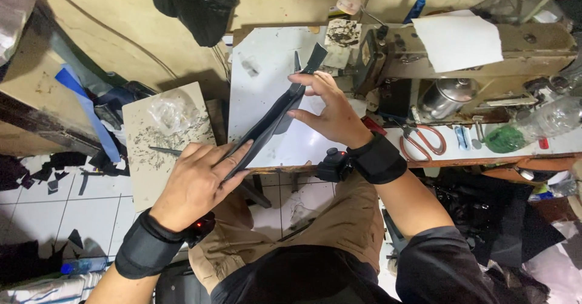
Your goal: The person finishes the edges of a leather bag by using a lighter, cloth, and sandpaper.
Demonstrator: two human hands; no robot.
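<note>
The left hand (197,183) is closed on the near end of a long strip of black leather (270,122), thumb on top and fingers curled under it, just over the front edge of the white table (260,80). The right hand (330,113) is half open, its fingers spread and lightly pinching the strip further up, with the fingertips against its edge near the middle of the table. Both wrists wear black bands. The strip runs slantwise from the front left of the table up toward the back, its far end forked and lifted beside the sewing machine (473,55), which fills the right side of the table. A sheet of white paper (458,40) lies on the machine's arm, and red-handled scissors (421,140) rest near the table's right front edge, close to the right wrist. A lower board (163,140) littered with trimmings and a clear plastic bag stands to the left of the table. Below, black offcuts lie scattered on the white tiled floor (54,207).
</note>
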